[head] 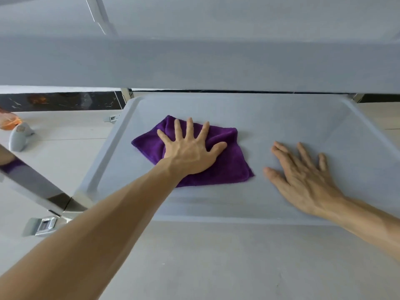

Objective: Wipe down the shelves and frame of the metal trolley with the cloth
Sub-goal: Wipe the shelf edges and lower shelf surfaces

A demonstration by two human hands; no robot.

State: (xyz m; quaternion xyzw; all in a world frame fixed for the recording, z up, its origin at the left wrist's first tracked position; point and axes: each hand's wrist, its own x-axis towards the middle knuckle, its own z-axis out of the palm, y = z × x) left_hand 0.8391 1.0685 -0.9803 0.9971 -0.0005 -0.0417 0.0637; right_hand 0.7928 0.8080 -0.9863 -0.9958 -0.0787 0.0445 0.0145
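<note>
- The purple microfibre cloth (194, 152) lies flat on the lower shelf (303, 118) of the metal trolley, left of the shelf's middle and nearer its left rim than its right.
- The left hand (190, 150) lies palm-down on the cloth with its fingers straight and spread wide, gripping nothing. The spread probably presses a broad patch of fabric to the shelf, so each stroke covers more metal.
- The right hand (303, 176) rests on the bare shelf right of the cloth and well apart from it, fingers splayed and relaxed, holding nothing. It seems placed there to brace the person leaning in under the upper shelf (194, 66), or to steady the trolley against the push of wiping.
- The upper shelf overhangs the far half of the lower shelf, which likely explains the low, stretched reach of both forearms.
- A shiny frame upright (34, 182) stands off the lower shelf's near left corner, with a caster bracket (43, 226) below it; the frame would still want wiping.
- On the floor left of the lower shelf lies a spray bottle (13, 131) with orange liquid, on its side, out of the wiping path but within reach.
</note>
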